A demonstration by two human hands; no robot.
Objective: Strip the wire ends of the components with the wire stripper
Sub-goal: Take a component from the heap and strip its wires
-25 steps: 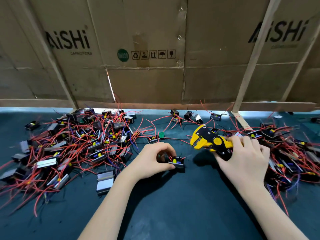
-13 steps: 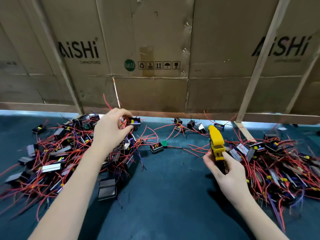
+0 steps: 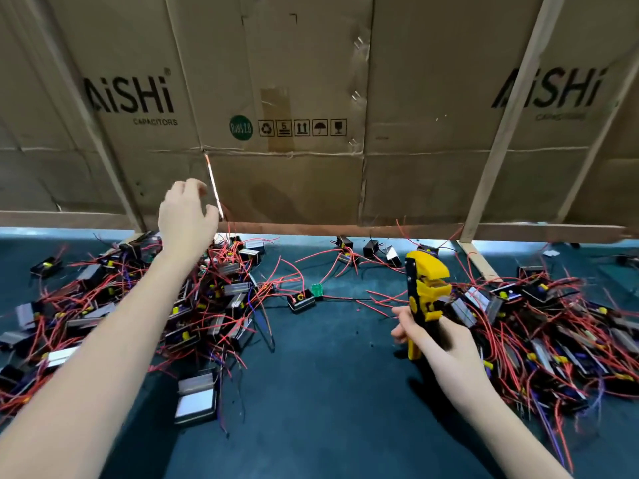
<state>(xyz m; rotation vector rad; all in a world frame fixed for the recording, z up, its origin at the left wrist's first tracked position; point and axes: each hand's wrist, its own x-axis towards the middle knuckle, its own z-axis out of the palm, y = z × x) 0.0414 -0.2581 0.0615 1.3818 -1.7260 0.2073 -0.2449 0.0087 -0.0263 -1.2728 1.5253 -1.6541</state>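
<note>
A dark green work mat (image 3: 328, 392) holds a tangled left pile of components (image 3: 138, 305) with red wires. Above its far edge the left hand (image 3: 186, 216) hangs raised, fingers loosely curled, holding nothing visible. At centre lies a single component (image 3: 301, 300). Further right, the right hand (image 3: 437, 344) grips the yellow-and-black wire stripper (image 3: 423, 292) upright, beside the right pile of components (image 3: 553, 326).

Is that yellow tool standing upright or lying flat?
Upright. The right hand grips the wire stripper by its handles, with its yellow head pointing up, off the table.
</note>
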